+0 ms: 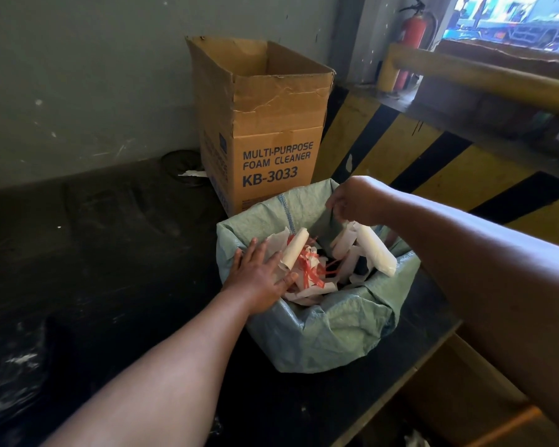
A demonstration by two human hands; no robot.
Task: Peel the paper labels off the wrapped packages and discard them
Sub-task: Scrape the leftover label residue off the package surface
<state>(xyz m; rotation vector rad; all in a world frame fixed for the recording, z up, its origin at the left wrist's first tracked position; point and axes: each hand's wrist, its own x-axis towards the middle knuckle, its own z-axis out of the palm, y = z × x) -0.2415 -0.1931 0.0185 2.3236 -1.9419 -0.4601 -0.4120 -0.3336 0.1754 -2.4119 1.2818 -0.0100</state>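
A pale green woven sack [329, 330] stands open on the dark floor, filled with torn white paper labels [307, 290] and red plastic strips [310, 269]. My left hand [259, 275] lies flat on the sack's left rim, fingers spread, touching a rolled white paper [296, 250]. My right hand [355, 201] hovers over the sack's far rim, fingers pinched on crumpled white paper [346, 240] that hangs down into the sack. A second rolled white paper [376, 250] leans at the right side.
An open cardboard box [265, 124] printed "MULTI-PURPOSE FOAM CLEANER KB-3033" stands just behind the sack. A yellow-and-black striped barrier [433, 156] runs along the right. A red fire extinguisher [413, 27] hangs at the back. Grey wall at the left.
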